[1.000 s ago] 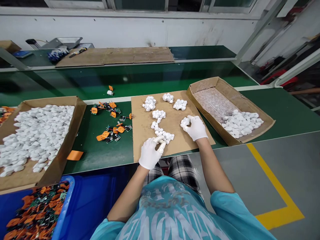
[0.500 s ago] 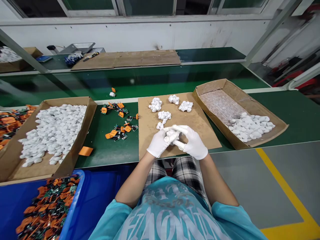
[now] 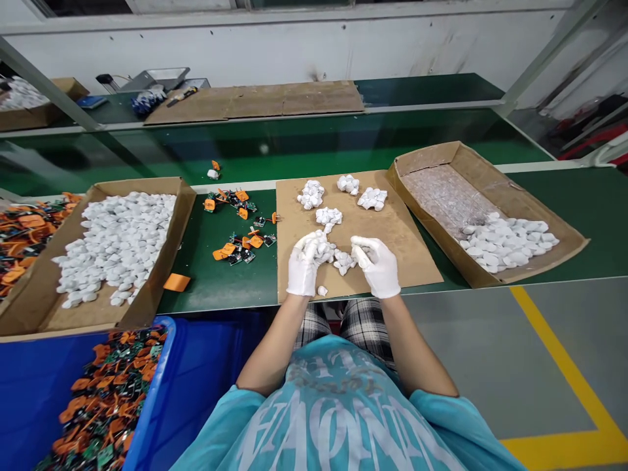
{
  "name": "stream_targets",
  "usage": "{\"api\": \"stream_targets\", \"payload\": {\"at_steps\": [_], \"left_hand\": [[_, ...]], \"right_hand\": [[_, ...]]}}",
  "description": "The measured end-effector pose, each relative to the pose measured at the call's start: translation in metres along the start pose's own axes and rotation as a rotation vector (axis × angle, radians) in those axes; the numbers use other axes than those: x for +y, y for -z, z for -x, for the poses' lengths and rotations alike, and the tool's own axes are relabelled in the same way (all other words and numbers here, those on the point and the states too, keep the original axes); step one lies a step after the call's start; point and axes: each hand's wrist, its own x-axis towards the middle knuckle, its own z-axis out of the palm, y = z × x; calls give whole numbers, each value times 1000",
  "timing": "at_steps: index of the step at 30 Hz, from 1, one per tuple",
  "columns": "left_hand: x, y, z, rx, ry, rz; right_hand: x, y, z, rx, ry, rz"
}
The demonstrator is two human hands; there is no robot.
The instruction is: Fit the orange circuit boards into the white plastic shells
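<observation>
Both my hands wear white gloves and are over the cardboard sheet (image 3: 412, 255). My left hand (image 3: 301, 267) has its fingers curled against small white rounded pieces (image 3: 324, 250) at the left of the sheet. To the right, my right hand (image 3: 379, 267) is closed in a pinch; whatever is between its fingertips, if anything, is hidden. A small white heap (image 3: 343, 261) lies between the hands, and one loose white piece (image 3: 322, 290) sits near the front edge. Behind them are several more heaps, among them a white cluster (image 3: 373, 198) at the right.
An open cardboard box (image 3: 189, 203) of white pieces stands left; another cardboard box (image 3: 426, 261) with white pieces stands right. Orange-and-green circuit parts (image 3: 245, 245) lie on the green table (image 3: 196, 288). A blue bin (image 3: 164, 333) full of such parts stands below left.
My hands were together around a clump of white pieces; now they are apart, the right one moved rightward. White pieces now lie on the cardboard between them. The view has shifted slightly.
</observation>
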Motion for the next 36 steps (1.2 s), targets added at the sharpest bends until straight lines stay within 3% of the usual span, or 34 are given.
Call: {"api": "stream_targets", "payload": {"at_steps": [2,5,7,9,16,20,24,29,32,36], "left_hand": [[-3,2,-1,50,-70,-5],[-5,4,-1,45,-80,12],[-4,5,-2,30,-62,28],[-2,7,-2,11,-60,32],[3,8,5,-87,-91,8],[1,8,8,-137,-71,5],[-3,11,8,-109,-79,-10],[-7,12,10,-114,-105,-79],[-5,10,13,-99,-106,-151],[-3,8,13,-53,-106,-209]], "right_hand": [[-5,0,14,-145,105,127],[-16,-8,37,-471,306,399],[-18,-16,43,-552,350,546],[-17,-20,42,-518,324,538],[-13,-21,19,-154,87,3],[-22,-31,10,-171,-26,39],[-31,-30,3,-195,28,236],[-38,-13,-1,-305,52,361],[-35,-6,-1,-336,19,316],[-22,-3,2,-359,-52,98]]}}
